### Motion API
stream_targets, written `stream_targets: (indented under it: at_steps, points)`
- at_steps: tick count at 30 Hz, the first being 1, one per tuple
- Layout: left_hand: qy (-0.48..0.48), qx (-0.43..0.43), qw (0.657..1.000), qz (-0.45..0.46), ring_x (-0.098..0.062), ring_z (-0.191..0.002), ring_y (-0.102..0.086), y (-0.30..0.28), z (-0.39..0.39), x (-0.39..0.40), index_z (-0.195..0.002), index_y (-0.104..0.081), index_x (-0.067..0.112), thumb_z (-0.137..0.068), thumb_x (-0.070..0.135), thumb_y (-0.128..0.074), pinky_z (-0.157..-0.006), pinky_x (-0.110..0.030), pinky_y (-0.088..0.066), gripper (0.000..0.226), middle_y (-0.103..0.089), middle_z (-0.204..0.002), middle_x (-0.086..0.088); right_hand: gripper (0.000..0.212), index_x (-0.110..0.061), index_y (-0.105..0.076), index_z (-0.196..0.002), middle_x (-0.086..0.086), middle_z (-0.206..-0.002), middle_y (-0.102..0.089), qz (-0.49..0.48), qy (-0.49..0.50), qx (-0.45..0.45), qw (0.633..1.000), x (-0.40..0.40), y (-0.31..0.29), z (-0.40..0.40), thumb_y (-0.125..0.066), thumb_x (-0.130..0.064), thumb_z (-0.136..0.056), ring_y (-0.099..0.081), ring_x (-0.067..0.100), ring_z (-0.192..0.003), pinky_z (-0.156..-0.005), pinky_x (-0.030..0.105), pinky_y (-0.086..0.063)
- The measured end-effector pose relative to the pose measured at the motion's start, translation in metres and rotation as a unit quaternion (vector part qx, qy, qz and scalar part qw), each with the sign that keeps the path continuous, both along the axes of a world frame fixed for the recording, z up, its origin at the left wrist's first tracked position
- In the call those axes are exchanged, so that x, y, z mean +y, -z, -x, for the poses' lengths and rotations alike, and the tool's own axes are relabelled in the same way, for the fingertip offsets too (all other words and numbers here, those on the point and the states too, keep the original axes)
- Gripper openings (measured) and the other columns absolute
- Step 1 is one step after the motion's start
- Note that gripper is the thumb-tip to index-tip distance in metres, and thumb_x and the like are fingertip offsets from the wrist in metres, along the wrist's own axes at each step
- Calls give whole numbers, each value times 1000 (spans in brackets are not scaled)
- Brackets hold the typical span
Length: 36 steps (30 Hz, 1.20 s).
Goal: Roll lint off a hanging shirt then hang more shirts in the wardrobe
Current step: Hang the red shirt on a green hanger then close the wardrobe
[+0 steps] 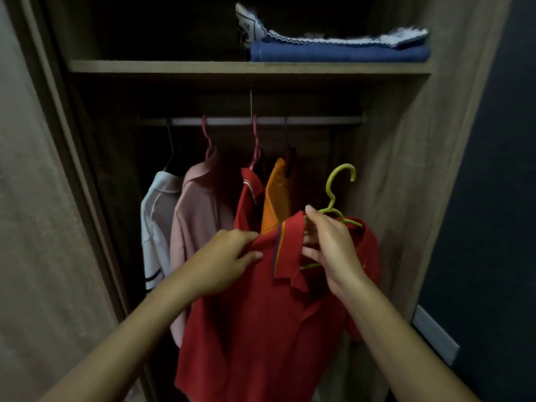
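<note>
Shirt (261, 329) collar — btwn both hands' fingers (252, 254)

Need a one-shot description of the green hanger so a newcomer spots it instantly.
Start at the wardrobe rail, where four shirts hang. Drop below its right end to the red polo shirt held by both hands. The green hanger pokes from its collar: the only lime one, and the only hook not on the rail.
</note>
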<state>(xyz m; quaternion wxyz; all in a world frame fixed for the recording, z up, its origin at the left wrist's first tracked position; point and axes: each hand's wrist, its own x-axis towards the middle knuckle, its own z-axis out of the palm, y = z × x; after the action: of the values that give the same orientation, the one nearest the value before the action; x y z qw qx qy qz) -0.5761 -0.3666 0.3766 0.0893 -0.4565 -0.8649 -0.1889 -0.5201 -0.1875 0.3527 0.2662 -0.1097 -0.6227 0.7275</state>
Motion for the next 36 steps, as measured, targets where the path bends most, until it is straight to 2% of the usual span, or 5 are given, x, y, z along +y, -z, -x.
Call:
stream_targets:
  at_steps: [4,15,19,23,36]
  points:
    - [32,-38,998,-35,-17,-81,-65,5,-4,26,-90,-65,13,-95,22,-53,-72,-30,-43,15,-70,-83,-2,61,-19,-58,-84,2,-85,-71,-95,58,-63,992,10,3,10,-75,-68,-53,-69,20,-81,-80,42,-57]
    - [22,-32,968,-248,-4,-129,-44,-20,41,100,-116,-66,19,-94,34,-35,-102,-6,-25,41,-53,-135,3,25,-18,-53,-73,-1,-70,-50,-129,89,-31,987,62,-25,38,-56,-36,-57,-50,17,-67,-64,34,-39]
    - [-74,22,976,-204,-16,-144,-25,-7,88,129,-141,-42,16,-93,21,-55,-109,-15,-19,50,-24,-156,-5,16,-18,-48,-65,2,-59,-41,-178,15,-57,982,83,-55,61,-55,-28,-54,-42,20,-57,-57,35,-33]
    - [-73,14,978,-196,-14,-139,-35,10,110,143,-145,-37,16,-80,-8,-53,-98,3,-13,71,-33,-154,-2,18,-17,-50,-67,3,-60,-42,-166,-9,-65,984,109,-86,94,-54,-25,-52,-43,20,-55,-55,31,-33]
    - [-38,26,983,-177,-3,-140,-29,28,124,149,-150,-25,27,-84,-3,-56,-104,1,-15,79,-27,-155,9,29,-19,-54,-69,4,-57,-58,-16,-31,-43,998,159,-110,185,-45,-29,-95,-54,15,-49,-47,18,-42]
